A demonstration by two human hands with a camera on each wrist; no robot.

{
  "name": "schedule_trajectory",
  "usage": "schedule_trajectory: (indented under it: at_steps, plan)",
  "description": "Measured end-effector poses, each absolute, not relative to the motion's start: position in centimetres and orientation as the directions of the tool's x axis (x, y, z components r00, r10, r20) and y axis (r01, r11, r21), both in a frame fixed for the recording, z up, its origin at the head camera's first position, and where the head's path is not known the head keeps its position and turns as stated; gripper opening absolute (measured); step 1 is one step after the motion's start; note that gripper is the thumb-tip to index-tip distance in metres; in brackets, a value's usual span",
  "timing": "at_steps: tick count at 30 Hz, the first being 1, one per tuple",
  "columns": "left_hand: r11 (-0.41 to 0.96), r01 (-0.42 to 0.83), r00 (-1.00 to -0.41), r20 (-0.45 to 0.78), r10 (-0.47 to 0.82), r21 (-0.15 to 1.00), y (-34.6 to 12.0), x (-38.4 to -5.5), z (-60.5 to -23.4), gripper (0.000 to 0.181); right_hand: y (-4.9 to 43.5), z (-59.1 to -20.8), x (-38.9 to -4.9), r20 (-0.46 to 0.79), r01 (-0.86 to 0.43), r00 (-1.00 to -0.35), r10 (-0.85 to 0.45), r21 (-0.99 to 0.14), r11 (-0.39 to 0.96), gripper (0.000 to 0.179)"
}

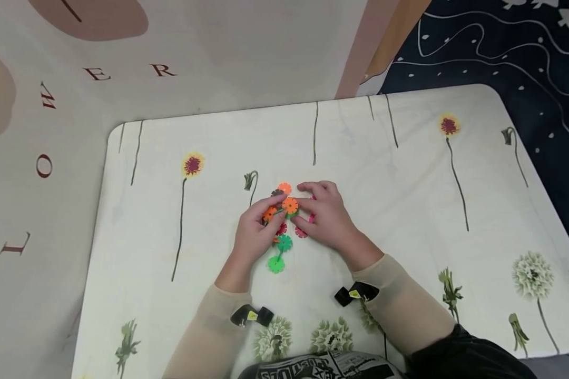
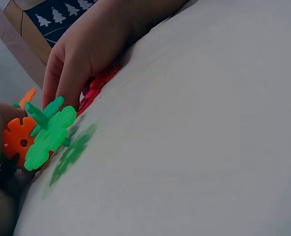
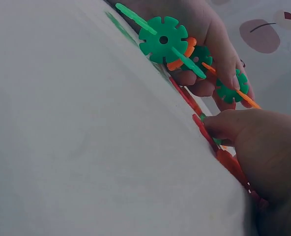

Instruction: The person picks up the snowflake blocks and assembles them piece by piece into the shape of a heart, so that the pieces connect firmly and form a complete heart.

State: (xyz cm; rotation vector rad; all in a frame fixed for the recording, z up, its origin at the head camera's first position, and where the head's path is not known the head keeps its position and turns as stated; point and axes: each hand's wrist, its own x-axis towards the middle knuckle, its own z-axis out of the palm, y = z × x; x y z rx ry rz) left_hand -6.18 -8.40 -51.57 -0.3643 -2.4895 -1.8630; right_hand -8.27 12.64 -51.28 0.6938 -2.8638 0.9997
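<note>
My left hand [image 1: 256,231] grips a joined cluster of notched plastic flower discs. An orange disc [image 1: 290,205] stands at its fingertips, and another orange disc [image 1: 269,213] sits within its grasp. From the cluster a teal-green disc [image 1: 284,242] and a light green disc [image 1: 276,264] stick out toward the body. My right hand [image 1: 327,216] faces it from the right, thumb and fingers bent round a green disc [image 3: 218,141] that the thumb partly hides. Red discs [image 1: 301,232] and pink discs lie on the table under the right hand, partly covered.
A loose-looking orange disc [image 1: 284,187] and a dark disc [image 1: 277,193] lie just beyond the fingertips. The white table [image 1: 389,195] has printed flowers and rounded corners. A pale lettered wall or panel [image 1: 246,58] borders its far and left sides.
</note>
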Motion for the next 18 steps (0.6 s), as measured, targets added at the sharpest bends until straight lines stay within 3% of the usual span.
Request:
schedule_trajectory:
  at_steps: [6, 18]
  plan:
    - [0.296, 0.187, -0.975, 0.142, 0.169, 0.937, -8.35, -6.26, -51.65, 0.038, 12.64, -51.31, -8.30, 0.180, -0.414, -0.903, -0.391, -0.612, 0.674, 0.026]
    - [0.269, 0.136, -0.986, 0.103, 0.132, 0.953, -8.28, -6.05, -51.51, 0.037, 12.60, -51.33, -8.29, 0.149, -0.228, -0.969, -0.198, -0.851, 0.473, 0.014]
